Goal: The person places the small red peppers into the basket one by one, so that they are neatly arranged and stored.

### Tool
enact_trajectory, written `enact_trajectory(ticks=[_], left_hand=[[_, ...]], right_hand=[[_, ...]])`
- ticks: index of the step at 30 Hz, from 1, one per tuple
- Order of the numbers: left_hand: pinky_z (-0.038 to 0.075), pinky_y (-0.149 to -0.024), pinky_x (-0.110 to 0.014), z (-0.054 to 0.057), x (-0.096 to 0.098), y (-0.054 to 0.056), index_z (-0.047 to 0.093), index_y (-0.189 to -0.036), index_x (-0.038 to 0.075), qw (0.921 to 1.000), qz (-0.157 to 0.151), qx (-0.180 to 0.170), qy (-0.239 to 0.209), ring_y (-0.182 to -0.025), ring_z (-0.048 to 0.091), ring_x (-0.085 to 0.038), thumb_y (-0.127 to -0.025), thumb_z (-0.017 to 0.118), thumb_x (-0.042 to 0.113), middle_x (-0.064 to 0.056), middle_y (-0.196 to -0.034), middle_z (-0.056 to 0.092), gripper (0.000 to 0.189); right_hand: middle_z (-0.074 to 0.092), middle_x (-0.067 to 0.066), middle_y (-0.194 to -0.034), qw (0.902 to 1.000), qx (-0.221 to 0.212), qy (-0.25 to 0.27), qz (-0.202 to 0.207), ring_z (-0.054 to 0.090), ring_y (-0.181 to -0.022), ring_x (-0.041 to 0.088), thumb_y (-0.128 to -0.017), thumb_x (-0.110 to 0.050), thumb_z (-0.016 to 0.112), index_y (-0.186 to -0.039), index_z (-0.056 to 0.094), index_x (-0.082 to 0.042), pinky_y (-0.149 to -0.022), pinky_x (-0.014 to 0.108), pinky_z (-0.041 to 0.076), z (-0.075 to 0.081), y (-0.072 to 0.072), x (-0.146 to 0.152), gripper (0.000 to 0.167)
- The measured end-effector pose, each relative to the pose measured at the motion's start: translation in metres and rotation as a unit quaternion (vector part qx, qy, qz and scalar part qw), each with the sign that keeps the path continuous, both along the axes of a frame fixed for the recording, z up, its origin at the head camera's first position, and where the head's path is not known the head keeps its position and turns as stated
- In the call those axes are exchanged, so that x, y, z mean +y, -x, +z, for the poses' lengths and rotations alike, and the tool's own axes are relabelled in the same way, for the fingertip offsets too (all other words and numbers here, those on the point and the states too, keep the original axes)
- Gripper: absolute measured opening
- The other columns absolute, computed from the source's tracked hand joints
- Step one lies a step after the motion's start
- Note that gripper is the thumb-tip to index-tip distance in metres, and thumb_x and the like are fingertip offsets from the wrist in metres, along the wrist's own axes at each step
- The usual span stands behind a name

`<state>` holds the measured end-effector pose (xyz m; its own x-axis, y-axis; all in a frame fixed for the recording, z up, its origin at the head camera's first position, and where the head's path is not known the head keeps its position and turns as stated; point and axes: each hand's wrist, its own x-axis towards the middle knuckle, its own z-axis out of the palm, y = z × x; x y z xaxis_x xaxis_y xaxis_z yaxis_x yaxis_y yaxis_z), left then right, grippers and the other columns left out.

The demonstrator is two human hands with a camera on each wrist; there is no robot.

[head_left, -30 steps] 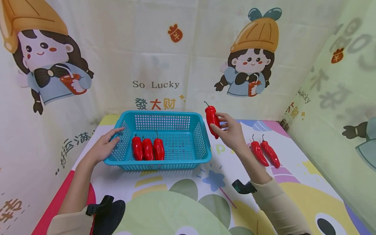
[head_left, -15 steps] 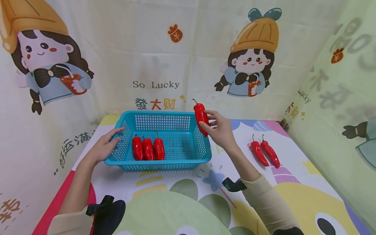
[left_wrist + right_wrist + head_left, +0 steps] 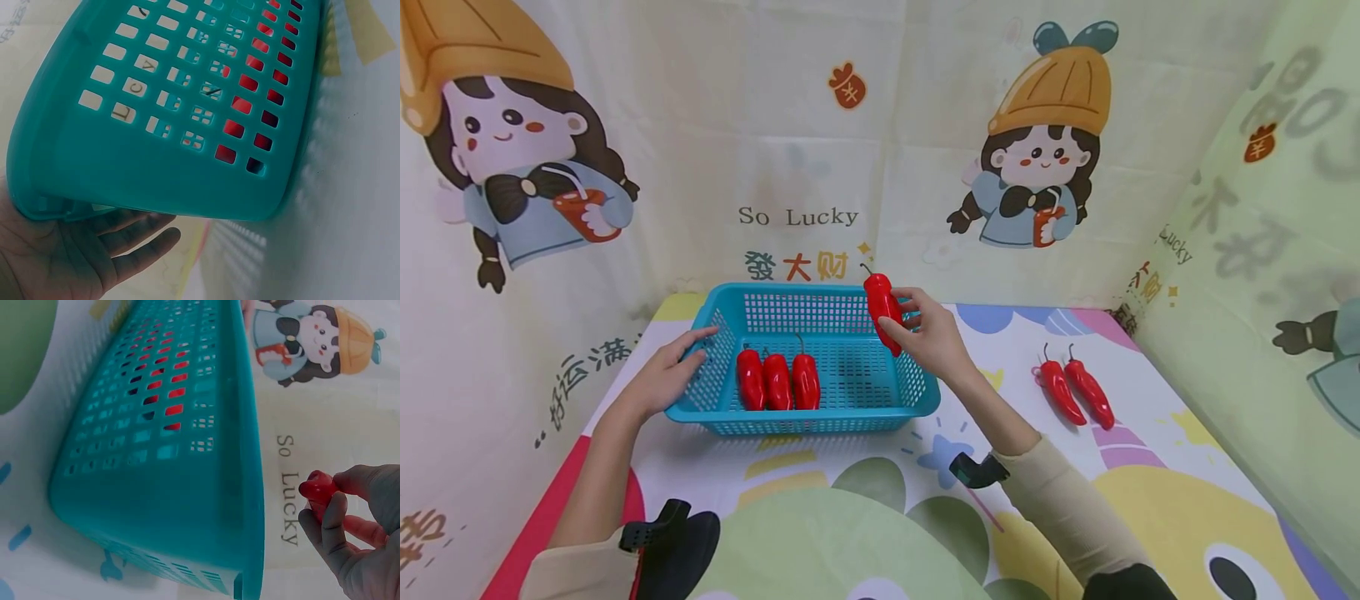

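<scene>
A blue-green plastic basket (image 3: 805, 414) stands on the table with three red chili peppers (image 3: 778, 382) lying side by side in its left half. My left hand (image 3: 658, 375) holds the basket's left rim; in the left wrist view several of its fingers (image 3: 147, 256) reach along the outside of the end wall. My right hand (image 3: 932, 333) pinches another red chili pepper (image 3: 880, 304) between thumb and fingers, stem up, above the basket's right end. The right wrist view shows this pepper (image 3: 319, 487) end-on at the fingertips, beyond the basket rim (image 3: 250, 456).
Two more red chili peppers (image 3: 1077, 392) lie next to each other on the table to the right of the basket. A colourful printed cloth (image 3: 865, 533) covers the table. Cartoon-printed curtains (image 3: 910, 150) rise behind it and along both sides.
My right hand has carried its chili pepper leftward, from beside the basket to over its right end. The left hand, the basket and the other peppers have stayed in place.
</scene>
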<state>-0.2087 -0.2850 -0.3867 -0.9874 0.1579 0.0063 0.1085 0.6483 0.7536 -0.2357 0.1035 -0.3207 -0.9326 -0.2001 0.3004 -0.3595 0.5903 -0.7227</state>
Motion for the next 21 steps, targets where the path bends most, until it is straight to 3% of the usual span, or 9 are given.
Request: enact_trajectory(ticks=[21], left_hand=[[0.05, -0.095, -0.07, 0.0, -0.002, 0.002, 0.025, -0.162, 0.009, 0.9999, -0.003, 0.007, 0.009, -0.138, 0.029, -0.059, -0.111, 0.037, 0.027, -0.034, -0.16, 0.024, 0.056]], right_hand=[[0.063, 0.016, -0.128, 0.9918, -0.114, -0.041, 0.041, 0.066, -0.107, 0.03, -0.093, -0.023, 0.076, -0.143, 0.048, -0.008, -0.074, 0.036, 0.064, -0.025, 0.007, -0.04, 0.059]])
